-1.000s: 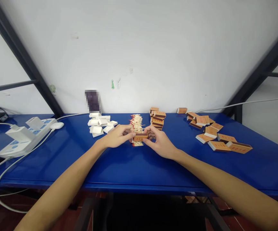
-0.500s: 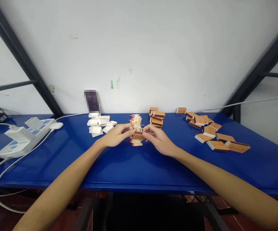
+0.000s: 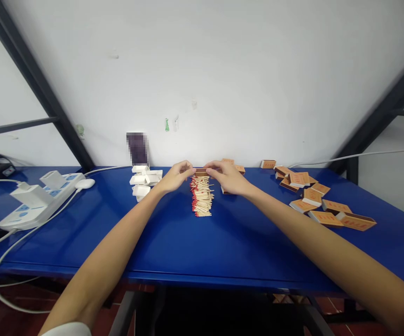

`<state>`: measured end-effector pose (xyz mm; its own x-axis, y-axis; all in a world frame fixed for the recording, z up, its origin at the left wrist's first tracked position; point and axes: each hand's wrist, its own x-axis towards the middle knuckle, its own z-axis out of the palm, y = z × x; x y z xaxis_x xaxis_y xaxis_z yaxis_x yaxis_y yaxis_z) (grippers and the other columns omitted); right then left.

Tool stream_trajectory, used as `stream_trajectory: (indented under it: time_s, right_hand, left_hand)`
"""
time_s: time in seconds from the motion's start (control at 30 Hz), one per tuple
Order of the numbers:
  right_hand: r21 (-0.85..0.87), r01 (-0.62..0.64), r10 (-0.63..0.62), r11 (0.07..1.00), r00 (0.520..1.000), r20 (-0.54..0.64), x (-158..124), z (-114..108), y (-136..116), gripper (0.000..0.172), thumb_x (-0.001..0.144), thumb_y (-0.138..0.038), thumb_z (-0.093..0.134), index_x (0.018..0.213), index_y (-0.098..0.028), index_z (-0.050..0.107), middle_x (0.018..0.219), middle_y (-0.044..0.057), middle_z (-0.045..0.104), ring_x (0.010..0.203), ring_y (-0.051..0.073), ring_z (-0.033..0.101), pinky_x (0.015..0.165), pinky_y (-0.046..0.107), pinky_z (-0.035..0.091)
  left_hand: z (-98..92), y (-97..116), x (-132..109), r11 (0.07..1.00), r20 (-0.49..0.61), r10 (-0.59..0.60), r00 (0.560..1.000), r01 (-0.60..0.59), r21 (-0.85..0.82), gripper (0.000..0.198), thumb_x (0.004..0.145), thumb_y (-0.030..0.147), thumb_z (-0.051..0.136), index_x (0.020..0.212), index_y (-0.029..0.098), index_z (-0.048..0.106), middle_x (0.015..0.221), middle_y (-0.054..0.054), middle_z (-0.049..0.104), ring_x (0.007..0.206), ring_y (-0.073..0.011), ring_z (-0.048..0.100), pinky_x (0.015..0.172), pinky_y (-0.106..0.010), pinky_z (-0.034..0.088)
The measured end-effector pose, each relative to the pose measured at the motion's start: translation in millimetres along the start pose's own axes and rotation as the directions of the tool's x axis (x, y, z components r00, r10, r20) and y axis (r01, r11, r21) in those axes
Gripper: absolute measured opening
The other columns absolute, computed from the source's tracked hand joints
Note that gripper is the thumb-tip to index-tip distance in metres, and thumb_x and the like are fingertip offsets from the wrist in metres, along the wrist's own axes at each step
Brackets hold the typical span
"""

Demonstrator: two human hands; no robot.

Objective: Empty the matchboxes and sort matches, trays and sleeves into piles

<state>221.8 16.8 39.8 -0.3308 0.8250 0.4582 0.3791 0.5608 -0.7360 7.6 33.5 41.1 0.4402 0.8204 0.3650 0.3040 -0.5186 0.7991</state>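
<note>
A matchbox [image 3: 202, 173] with a brown striking side is held between my two hands at the far end of the matches. My left hand [image 3: 177, 176] pinches its left end. On the right end, the fingers of my right hand [image 3: 227, 176] are closed. Just below the box lies a long pile of loose matches [image 3: 202, 198], their red heads mostly to the left. Behind my right hand, a stack of matchboxes [image 3: 239, 169] is partly hidden. White inner trays [image 3: 141, 179] lie heaped to the left of my left hand.
Several orange matchboxes [image 3: 324, 205] are scattered at the right of the blue table [image 3: 258, 252]. One single matchbox [image 3: 268, 164] stands near the wall. At the left sit a white power strip [image 3: 40, 205] with plugs and cables, and a dark pixelated object [image 3: 138, 148] by the wall.
Both hands have moved away from me with the matchbox, from over the middle of the match pile to its far end. The view has shifted slightly.
</note>
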Motion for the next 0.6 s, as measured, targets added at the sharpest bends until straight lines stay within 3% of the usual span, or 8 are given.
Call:
stream_trajectory:
  time_s: [0.13, 0.23, 0.47, 0.6]
  right_hand:
    - [-0.116, 0.110, -0.102, 0.987, 0.992, 0.071, -17, -1, -1, 0.019, 0.091, -0.029, 0.056, 0.099, -0.020, 0.071, 0.100, 0.008, 0.072, 0.092, 0.024, 0.066, 0.085, 0.041, 0.051]
    - [-0.174, 0.177, -0.160, 0.969, 0.981, 0.106, -23, -2, -1, 0.020, 0.092, -0.029, 0.055, 0.102, -0.022, 0.071, 0.104, 0.009, 0.071, 0.096, 0.025, 0.064, 0.085, 0.043, 0.050]
    - [-0.237, 0.212, -0.191, 0.948, 0.976, 0.109, -24, -2, 4, 0.018, 0.090, -0.025, 0.057, 0.101, -0.022, 0.070, 0.105, 0.008, 0.071, 0.097, 0.025, 0.064, 0.086, 0.043, 0.050]
    - [-0.213, 0.162, -0.146, 0.964, 0.985, 0.088, -24, -4, 7, 0.018, 0.088, -0.023, 0.058, 0.102, -0.022, 0.070, 0.106, 0.008, 0.071, 0.098, 0.025, 0.065, 0.087, 0.045, 0.051]
  left_hand:
    - [-2.2, -7, -12, 1.000, 0.088, -0.006, 0.996, 0.004, 0.026, 0.032, 0.079, 0.045, 0.069, 0.088, 0.017, 0.057, 0.087, -0.002, 0.063, 0.074, -0.0136, 0.057, 0.071, -0.029, 0.044]
    - [-3.4, -10, -15, 0.997, 0.109, -0.022, 0.994, 0.014, 0.077, 0.033, 0.077, 0.043, 0.072, 0.092, 0.016, 0.059, 0.095, -0.003, 0.065, 0.073, -0.0134, 0.057, 0.068, -0.028, 0.045]
    - [-2.7, -15, -15, 0.986, 0.073, -0.002, 0.997, -0.011, 0.168, 0.033, 0.076, 0.043, 0.072, 0.090, 0.017, 0.060, 0.089, -0.002, 0.064, 0.067, -0.0122, 0.054, 0.061, -0.025, 0.041]
    - [-3.6, -18, -15, 0.981, 0.049, -0.012, 0.999, 0.002, 0.196, 0.034, 0.075, 0.044, 0.073, 0.092, 0.017, 0.061, 0.086, -0.001, 0.065, 0.067, -0.0130, 0.054, 0.062, -0.026, 0.041]
